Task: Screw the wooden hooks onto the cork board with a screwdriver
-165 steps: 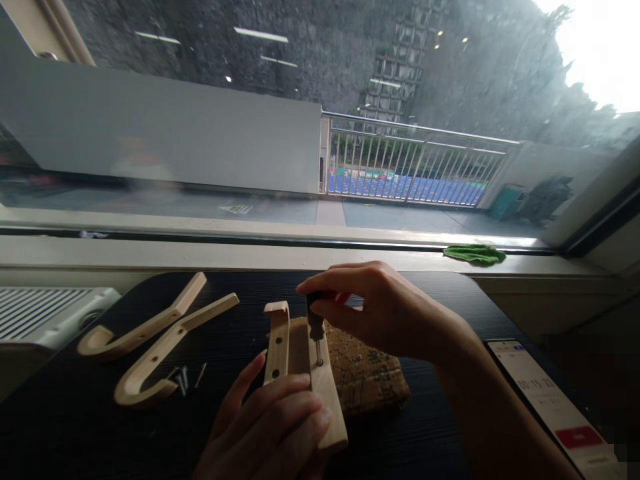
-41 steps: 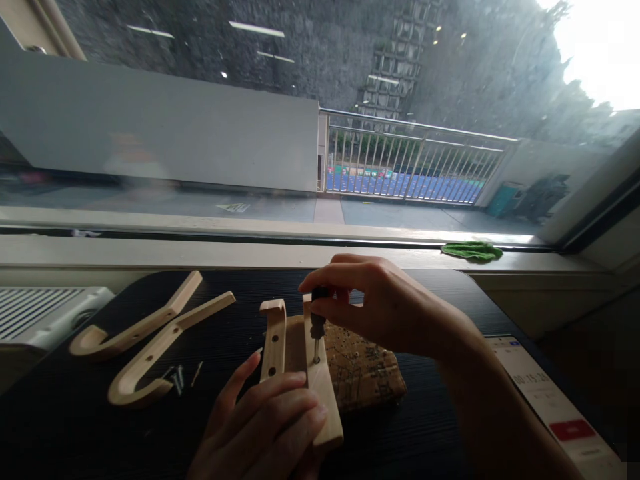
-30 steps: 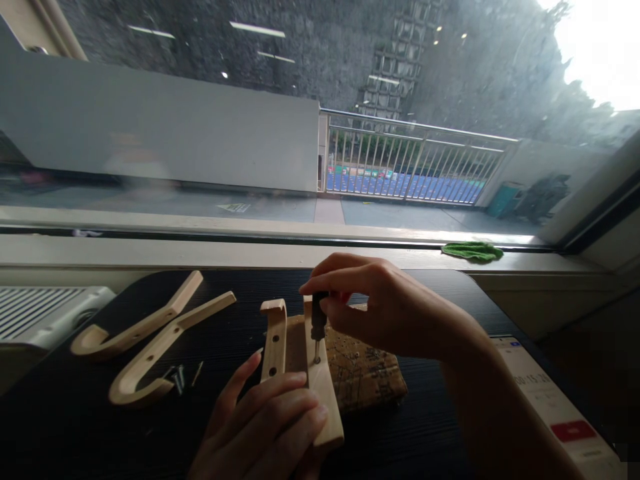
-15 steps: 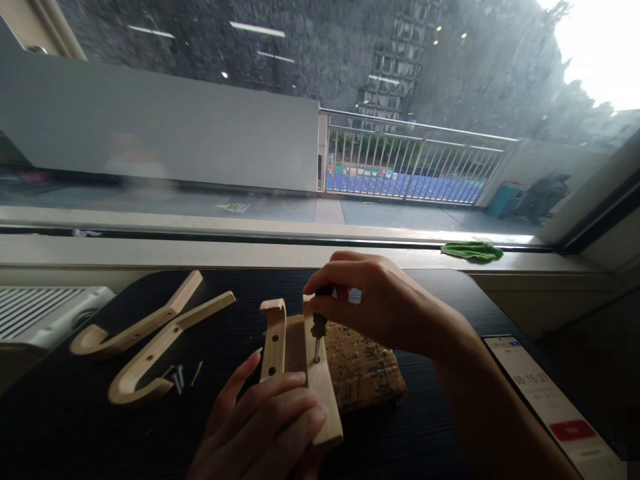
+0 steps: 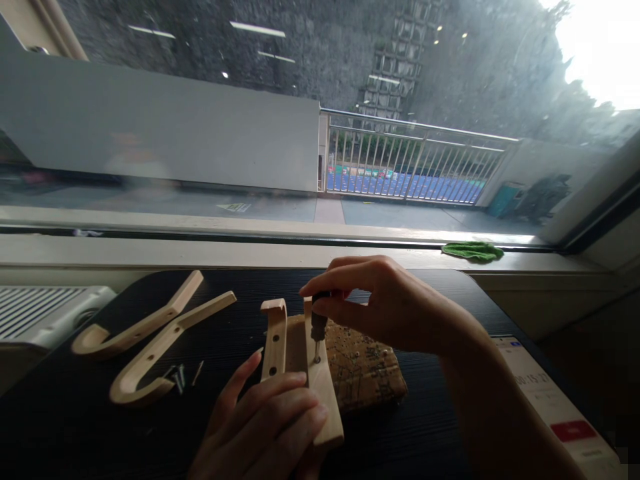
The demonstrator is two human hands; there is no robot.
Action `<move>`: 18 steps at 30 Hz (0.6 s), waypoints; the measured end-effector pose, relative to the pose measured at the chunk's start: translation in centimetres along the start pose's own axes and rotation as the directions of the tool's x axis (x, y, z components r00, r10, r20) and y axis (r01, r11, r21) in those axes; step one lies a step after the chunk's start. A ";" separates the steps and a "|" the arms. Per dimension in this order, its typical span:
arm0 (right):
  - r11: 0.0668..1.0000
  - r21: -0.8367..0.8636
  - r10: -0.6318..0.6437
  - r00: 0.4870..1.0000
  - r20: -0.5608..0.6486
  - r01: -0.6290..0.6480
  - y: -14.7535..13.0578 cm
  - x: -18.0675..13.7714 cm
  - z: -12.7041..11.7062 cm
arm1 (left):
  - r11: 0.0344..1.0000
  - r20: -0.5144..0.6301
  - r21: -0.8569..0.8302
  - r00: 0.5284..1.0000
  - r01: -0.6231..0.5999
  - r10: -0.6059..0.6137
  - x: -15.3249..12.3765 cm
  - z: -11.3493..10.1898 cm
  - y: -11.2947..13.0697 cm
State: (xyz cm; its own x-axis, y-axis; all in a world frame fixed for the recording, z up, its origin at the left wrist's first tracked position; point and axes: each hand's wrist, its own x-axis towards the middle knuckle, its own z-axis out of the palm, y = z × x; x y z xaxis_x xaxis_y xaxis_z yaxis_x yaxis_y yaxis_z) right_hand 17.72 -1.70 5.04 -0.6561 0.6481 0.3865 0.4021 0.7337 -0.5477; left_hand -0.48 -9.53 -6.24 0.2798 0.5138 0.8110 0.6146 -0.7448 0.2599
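My right hand (image 5: 373, 300) pinches the handle of a small screwdriver (image 5: 318, 328). Its shaft points down to a screw head in a pale wooden piece (image 5: 326, 407). My left hand (image 5: 267, 427) is closed over the near part of this wood, fingers lying across it. Alongside stands a second wooden strip (image 5: 275, 339) with a curved top and two dark holes. Under the wood lies a worn brown board (image 5: 370, 363) marked with holes and lines. What the left palm covers is hidden.
Two J-shaped wooden hooks (image 5: 131, 373) lie on the dark table (image 5: 230, 340) at left, with several loose screws (image 5: 179, 379) near them. A phone (image 5: 545, 400) showing a timer is at right. A green cloth (image 5: 473, 251) rests on the windowsill (image 5: 225, 253).
My right hand's fingers have shifted around the screwdriver handle, and the wrist and forearm have moved slightly right, covering more of the phone. My left hand and the wood stay put.
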 end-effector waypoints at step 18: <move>0.990 -0.132 0.031 0.997 -0.072 -0.040 0.4 0.5 0.8 | 0.999 -0.011 -0.031 1.000 0.012 -0.012 -0.2 -0.1 0.1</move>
State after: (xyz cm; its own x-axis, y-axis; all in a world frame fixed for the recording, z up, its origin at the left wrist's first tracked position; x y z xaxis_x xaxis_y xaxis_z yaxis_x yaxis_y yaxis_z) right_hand 17.06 -1.21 4.42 -0.5956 0.6833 0.4223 0.5086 0.7277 -0.4601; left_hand -0.56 -9.71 -6.31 0.2642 0.5183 0.8133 0.5945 -0.7516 0.2858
